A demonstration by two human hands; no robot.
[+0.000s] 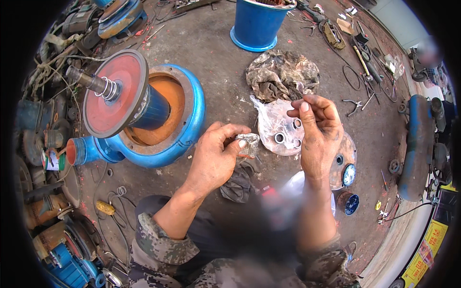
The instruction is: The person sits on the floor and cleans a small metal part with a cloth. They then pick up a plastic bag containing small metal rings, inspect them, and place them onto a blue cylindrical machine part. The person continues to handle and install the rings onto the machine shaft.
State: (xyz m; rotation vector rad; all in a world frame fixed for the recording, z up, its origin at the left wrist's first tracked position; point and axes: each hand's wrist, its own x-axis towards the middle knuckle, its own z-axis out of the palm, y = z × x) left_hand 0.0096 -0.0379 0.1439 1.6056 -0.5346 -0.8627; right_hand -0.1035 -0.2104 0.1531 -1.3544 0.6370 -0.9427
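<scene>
Pinching a small, crumpled grey-white pad (248, 145) between thumb and fingers, a bare left hand (213, 156) is apart from the right hand (319, 134), which is raised with thumb and forefinger close together; whether they grip something thin is too small to tell. The pad sits at the left fingertips, its lower edge rusty orange. It looks light and soft enough to bend, perhaps flaky, so a gentle hold on a corner should suit it; whether it is slippery cannot be told. Between and just beyond the 2 hands, a clear plastic bag (271, 117) lies on the ground, with at least 2 metal rings showing in or under it. To the left of the left hand, a round blue pump casing (192, 103) has a rust-orange interior, with a blue cylinder standing in it below a tilted red disc (115, 108). Well beyond both hands, a blue flanged housing (259, 26) shows coppery material at its open top. Beside the right forearm, a small round tin (347, 203) is coated blue inside; how full it is cannot be judged.
</scene>
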